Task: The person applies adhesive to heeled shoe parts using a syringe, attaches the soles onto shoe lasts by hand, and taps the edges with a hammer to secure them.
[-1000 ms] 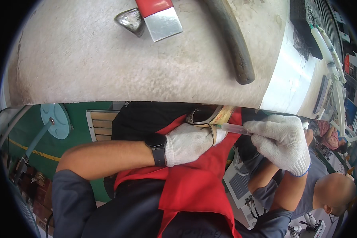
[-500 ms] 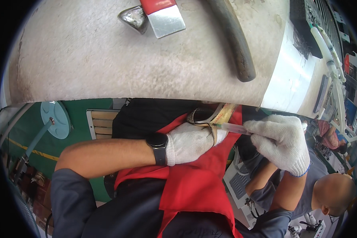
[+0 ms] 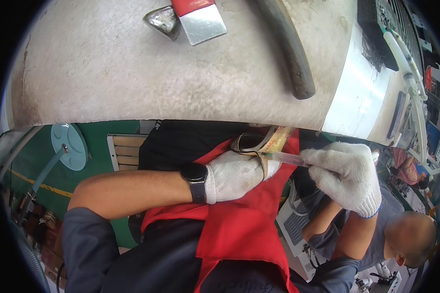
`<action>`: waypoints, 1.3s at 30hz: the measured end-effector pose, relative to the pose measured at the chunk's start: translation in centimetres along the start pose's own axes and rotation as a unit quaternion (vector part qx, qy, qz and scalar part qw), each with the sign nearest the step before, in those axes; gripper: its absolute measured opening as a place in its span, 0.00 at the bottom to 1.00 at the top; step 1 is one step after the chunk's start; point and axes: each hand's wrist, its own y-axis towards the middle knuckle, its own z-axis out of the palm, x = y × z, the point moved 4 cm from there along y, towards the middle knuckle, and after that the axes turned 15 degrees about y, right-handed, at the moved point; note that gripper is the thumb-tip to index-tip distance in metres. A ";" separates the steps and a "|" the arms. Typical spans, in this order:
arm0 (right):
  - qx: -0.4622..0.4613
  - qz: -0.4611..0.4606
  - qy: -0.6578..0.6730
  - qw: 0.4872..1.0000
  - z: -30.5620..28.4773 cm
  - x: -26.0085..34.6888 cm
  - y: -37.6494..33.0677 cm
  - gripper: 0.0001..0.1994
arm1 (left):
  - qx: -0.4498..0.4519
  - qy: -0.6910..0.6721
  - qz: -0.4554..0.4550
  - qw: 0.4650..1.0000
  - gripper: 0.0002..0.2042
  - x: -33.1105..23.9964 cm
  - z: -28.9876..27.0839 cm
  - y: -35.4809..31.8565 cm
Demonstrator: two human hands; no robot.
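Observation:
My left hand (image 3: 234, 177), in a white knit glove, is closed on a shoe (image 3: 248, 142) over my lap. It has a dark patterned upper and a tan insole (image 3: 277, 140) with print on it. A thin strap loops down in front of my left fingers. My right hand (image 3: 346, 168), also gloved in white, pinches a clear syringe (image 3: 291, 158) with a green tip. The syringe lies nearly level, its tip at the shoe's edge beside my left hand. The shoe's far end is partly hidden by the table edge.
On the pale worktable (image 3: 146, 83) beyond lie a metal lump (image 3: 162, 22), a red-and-silver block (image 3: 203, 25) and a dark curved bar (image 3: 291, 53). White hoses (image 3: 403, 61) run along the right. A co-worker (image 3: 406, 234) sits at lower right; a blue round stool seat (image 3: 69, 146) stands left.
Almost nothing differs. The view has shifted very slightly, and both hands keep their hold on the shoe and the syringe in about the same place.

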 end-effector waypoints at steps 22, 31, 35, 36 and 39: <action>-0.004 0.027 -0.021 0.999 -0.3 0.0 -1.2 0.13 | 0.014 0.034 0.011 0.999 0.13 -0.2 -0.4 -0.5; -0.027 0.071 -0.020 0.997 -0.6 -0.3 -2.2 0.13 | 0.011 0.030 0.010 0.999 0.12 -0.2 -0.4 -0.6; -0.032 0.058 -0.021 0.998 -0.5 -0.2 -2.4 0.13 | -0.011 0.020 0.016 1.000 0.12 -0.3 -0.2 -0.6; -0.036 0.046 -0.013 0.998 -0.2 0.2 -2.2 0.13 | -0.011 0.019 0.016 1.000 0.12 -0.3 -0.3 -0.7; -0.038 0.024 -0.001 0.999 0.3 0.5 -1.5 0.12 | 0.033 0.020 -0.001 0.999 0.12 -0.2 -0.2 -0.6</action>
